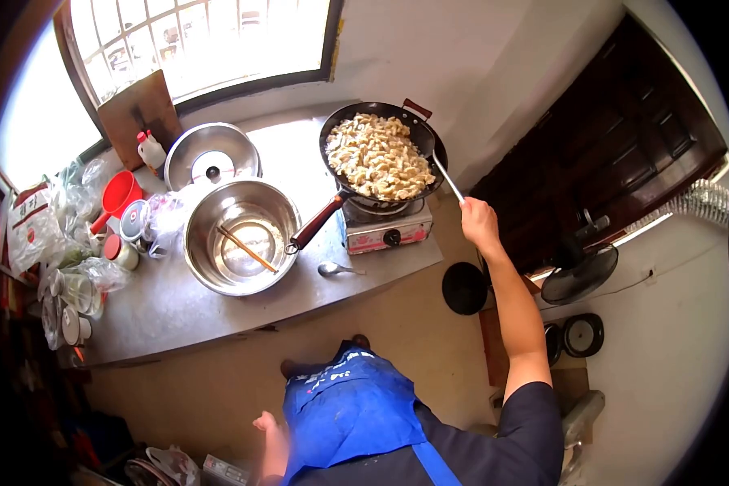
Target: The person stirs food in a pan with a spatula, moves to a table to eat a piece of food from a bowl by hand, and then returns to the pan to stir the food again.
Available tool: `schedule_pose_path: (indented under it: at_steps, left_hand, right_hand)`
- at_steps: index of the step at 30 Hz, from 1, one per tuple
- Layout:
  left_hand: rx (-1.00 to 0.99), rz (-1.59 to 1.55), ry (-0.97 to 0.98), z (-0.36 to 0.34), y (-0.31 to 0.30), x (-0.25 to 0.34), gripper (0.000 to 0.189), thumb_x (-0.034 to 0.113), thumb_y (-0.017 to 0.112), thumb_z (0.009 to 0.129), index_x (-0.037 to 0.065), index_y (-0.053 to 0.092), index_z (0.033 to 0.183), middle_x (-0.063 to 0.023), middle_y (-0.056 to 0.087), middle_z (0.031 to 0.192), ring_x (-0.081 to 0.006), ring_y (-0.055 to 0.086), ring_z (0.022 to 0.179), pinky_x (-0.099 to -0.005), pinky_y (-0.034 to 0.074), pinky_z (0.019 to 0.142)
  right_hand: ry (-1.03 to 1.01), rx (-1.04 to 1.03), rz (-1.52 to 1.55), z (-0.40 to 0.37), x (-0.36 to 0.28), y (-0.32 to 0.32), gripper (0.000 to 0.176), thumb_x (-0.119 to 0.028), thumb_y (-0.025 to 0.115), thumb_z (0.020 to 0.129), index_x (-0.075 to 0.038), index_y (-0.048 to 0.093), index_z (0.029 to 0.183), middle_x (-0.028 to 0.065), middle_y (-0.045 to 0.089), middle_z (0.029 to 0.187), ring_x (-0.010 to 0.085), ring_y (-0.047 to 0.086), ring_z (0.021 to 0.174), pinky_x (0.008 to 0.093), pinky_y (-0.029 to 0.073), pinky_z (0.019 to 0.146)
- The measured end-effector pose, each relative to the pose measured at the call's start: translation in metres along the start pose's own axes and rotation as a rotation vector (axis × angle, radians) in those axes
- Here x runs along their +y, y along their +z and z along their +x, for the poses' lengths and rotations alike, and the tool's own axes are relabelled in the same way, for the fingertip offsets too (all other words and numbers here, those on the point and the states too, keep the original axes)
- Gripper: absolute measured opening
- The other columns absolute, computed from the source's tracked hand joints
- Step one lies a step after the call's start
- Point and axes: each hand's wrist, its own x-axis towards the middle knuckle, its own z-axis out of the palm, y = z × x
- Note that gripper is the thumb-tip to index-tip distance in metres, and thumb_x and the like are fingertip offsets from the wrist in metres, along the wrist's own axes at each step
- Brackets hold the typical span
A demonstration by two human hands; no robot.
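Observation:
My right hand (pixel 480 223) is closed around the pale handle of a long metal wok spatula (pixel 449 176). The spatula's head rests against the right inner side of a black wok (pixel 436 134), partly hidden. Pale, lumpy pieces of food (pixel 378 158) are heaped in the wok, which sits on a portable gas stove (pixel 390 231). The wok's long wooden handle (pixel 317 222) points toward a steel basin (pixel 198 263). A pair of chopsticks (pixel 247 248) lies inside that basin. Low beside my blue apron (pixel 352 413), my left hand (pixel 267 424) hangs with its fingers loosely apart and nothing visible in them.
On the counter (pixel 162 320) lie a spoon (pixel 340 269), a steel lid (pixel 211 138), a red dipper (pixel 121 192) and several jars and plastic bags. A cutting board (pixel 140 117) leans by the window. A dark door (pixel 607 138) and a fan (pixel 579 275) stand at right.

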Motion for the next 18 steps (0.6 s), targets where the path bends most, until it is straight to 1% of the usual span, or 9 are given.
schedule_pose_path:
  at_steps: [1,2,4,5,7,11,13,14,18]
  left_hand:
    - [0.003,0.001,0.000,0.007,0.000,-0.005,0.045,0.004,0.058,0.081,-0.009,0.045,0.123,-0.0296,0.051,0.128,-0.0403,0.059,0.111,-0.0468,0.052,0.094]
    - [0.004,-0.001,0.020,0.013,-0.001,-0.011,0.049,0.006,0.058,0.080,-0.011,0.045,0.124,-0.0301,0.052,0.128,-0.0404,0.059,0.111,-0.0462,0.053,0.093]
    - [0.004,-0.010,0.037,0.014,-0.001,-0.013,0.052,0.007,0.058,0.079,-0.012,0.044,0.125,-0.0306,0.052,0.128,-0.0404,0.060,0.111,-0.0456,0.054,0.091]
    - [0.006,0.004,0.008,0.012,-0.004,-0.013,0.052,0.006,0.058,0.079,-0.012,0.043,0.125,-0.0308,0.052,0.128,-0.0407,0.060,0.111,-0.0460,0.053,0.092]
    - [0.010,0.017,-0.027,0.011,-0.006,-0.019,0.053,0.006,0.058,0.079,-0.013,0.043,0.126,-0.0310,0.052,0.128,-0.0409,0.060,0.111,-0.0464,0.053,0.092]
    - [0.035,0.036,0.009,0.022,-0.010,-0.034,0.054,0.008,0.058,0.079,-0.013,0.042,0.126,-0.0323,0.052,0.127,-0.0408,0.060,0.111,-0.0465,0.053,0.093]
    - [0.046,0.060,0.024,0.021,-0.011,-0.034,0.054,0.008,0.058,0.078,-0.013,0.041,0.126,-0.0329,0.052,0.127,-0.0407,0.060,0.111,-0.0465,0.053,0.094]
    - [0.042,0.070,0.009,0.021,-0.012,-0.034,0.054,0.009,0.058,0.078,-0.012,0.041,0.126,-0.0333,0.051,0.128,-0.0406,0.059,0.111,-0.0464,0.052,0.094]
    - [0.016,0.035,-0.007,0.024,-0.010,-0.032,0.055,0.008,0.058,0.078,-0.011,0.041,0.127,-0.0337,0.049,0.130,-0.0408,0.059,0.113,-0.0471,0.052,0.094]
  right_hand:
    - [-0.082,0.041,0.047,0.005,0.005,0.009,0.027,-0.026,0.052,0.098,-0.003,0.065,0.093,0.0187,0.065,0.071,0.0388,0.062,0.060,0.0420,0.049,0.056]
    - [-0.082,0.040,0.048,0.005,0.012,0.015,0.027,-0.026,0.052,0.098,-0.003,0.065,0.093,0.0187,0.065,0.071,0.0388,0.062,0.060,0.0420,0.049,0.056]
    - [0.306,-0.210,0.447,0.003,-0.009,0.006,0.029,-0.028,0.052,0.100,-0.003,0.067,0.096,0.0056,0.058,0.061,0.0185,0.050,0.040,0.0312,0.035,0.037]
    - [0.300,-0.211,0.447,0.001,-0.019,0.003,0.029,-0.028,0.052,0.100,-0.003,0.067,0.096,0.0056,0.058,0.061,0.0185,0.050,0.040,0.0312,0.035,0.037]
    - [0.391,-0.237,0.562,-0.007,-0.036,-0.001,0.031,-0.029,0.052,0.101,-0.004,0.069,0.102,-0.0029,0.050,0.058,0.0047,0.037,0.036,0.0243,0.022,0.032]
    - [0.315,-0.215,0.584,-0.016,-0.049,-0.002,0.030,-0.027,0.051,0.102,-0.004,0.068,0.108,-0.0019,0.050,0.057,0.0064,0.038,0.036,0.0251,0.025,0.032]
    - [0.283,-0.191,0.551,-0.021,-0.063,-0.014,0.028,-0.023,0.051,0.101,-0.002,0.068,0.093,-0.0016,0.050,0.057,0.0074,0.045,0.048,0.0292,0.034,0.044]
    - [0.283,-0.191,0.550,-0.024,-0.067,-0.019,0.028,-0.023,0.051,0.101,-0.002,0.068,0.093,-0.0016,0.050,0.057,0.0074,0.045,0.048,0.0292,0.034,0.044]
    - [0.090,-0.134,0.453,-0.022,-0.075,-0.018,0.029,-0.026,0.054,0.099,0.001,0.067,0.096,0.0083,0.053,0.059,0.0152,0.054,0.055,0.0352,0.042,0.054]
